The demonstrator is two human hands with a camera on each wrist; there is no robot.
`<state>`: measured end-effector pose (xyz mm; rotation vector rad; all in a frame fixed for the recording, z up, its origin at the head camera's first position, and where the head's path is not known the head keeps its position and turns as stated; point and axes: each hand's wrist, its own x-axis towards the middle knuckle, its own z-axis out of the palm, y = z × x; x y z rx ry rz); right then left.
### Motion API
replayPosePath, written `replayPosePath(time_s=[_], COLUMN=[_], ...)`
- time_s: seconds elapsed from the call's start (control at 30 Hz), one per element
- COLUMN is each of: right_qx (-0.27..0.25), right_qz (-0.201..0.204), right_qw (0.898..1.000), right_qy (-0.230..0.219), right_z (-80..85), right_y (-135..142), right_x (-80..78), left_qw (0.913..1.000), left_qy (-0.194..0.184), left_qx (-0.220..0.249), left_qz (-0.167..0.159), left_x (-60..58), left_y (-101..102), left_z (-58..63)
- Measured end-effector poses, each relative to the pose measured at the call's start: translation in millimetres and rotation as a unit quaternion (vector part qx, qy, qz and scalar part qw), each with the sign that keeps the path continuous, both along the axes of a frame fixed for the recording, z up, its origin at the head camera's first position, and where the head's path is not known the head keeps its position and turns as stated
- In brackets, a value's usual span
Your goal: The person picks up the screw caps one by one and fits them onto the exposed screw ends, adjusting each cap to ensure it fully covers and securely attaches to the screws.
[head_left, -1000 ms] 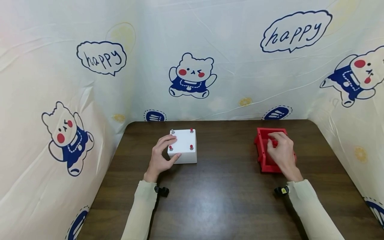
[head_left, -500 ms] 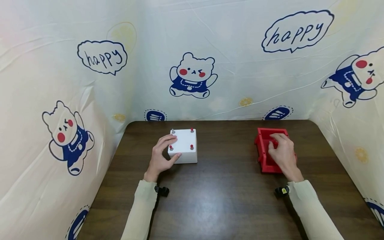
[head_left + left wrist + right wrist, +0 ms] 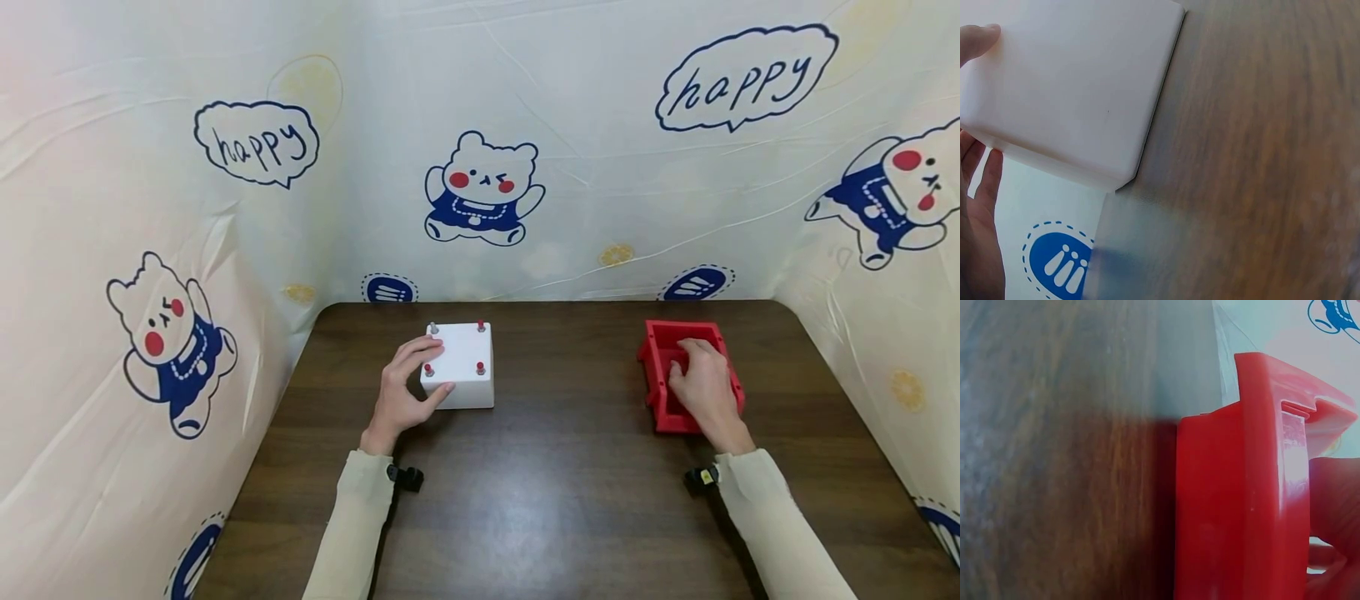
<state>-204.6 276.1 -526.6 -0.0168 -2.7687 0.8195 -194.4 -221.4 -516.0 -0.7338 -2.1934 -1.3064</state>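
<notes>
A white box sits left of centre, with a small metal post at each top corner. The far-left post is bare metal; the others carry red caps, such as the near-right cap. My left hand grips the box's left side, thumb at the front face and fingers over the top. In the left wrist view the thumb lies against the box. My right hand reaches into a red plastic bin, fingertips bent down inside; I cannot tell whether they hold anything. The right wrist view shows mostly the bin's outer wall.
Both things stand on a dark wooden table, towards its far edge. A pale printed curtain encloses the back and both sides. Dark camera mounts sit at both wrists, the left mount just above the tabletop.
The right hand has shifted slightly and sunk deeper into the bin. A red piece seen at its fingertips one second ago no longer shows. The left hand and white box stay put.
</notes>
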Motion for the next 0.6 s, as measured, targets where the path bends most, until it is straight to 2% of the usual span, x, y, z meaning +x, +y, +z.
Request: replayPosePath(time_s=[0.17,0.37,0.6], right_qx=[0.014,0.023,0.034], right_qz=[-0.007,-0.009,-0.008], right_qw=[0.999,0.997,0.996], right_qy=[-0.031,-0.077,-0.083], right_z=[1.1,1.1,-3.9], right_y=[-2.7,-3.8,-3.9], right_x=[-2.7,-4.1,-5.8], left_qw=[1.0000,0.9999,0.9999], left_qy=[0.001,-0.005,0.000], left_qx=[-0.004,0.009,0.010], left_qz=[0.008,-0.004,-0.009], left_x=[-2.2,-0.2,1.1], left_y=[-0.8,-0.2,-0.4], left_z=[-6.1,-2.6,0.0])
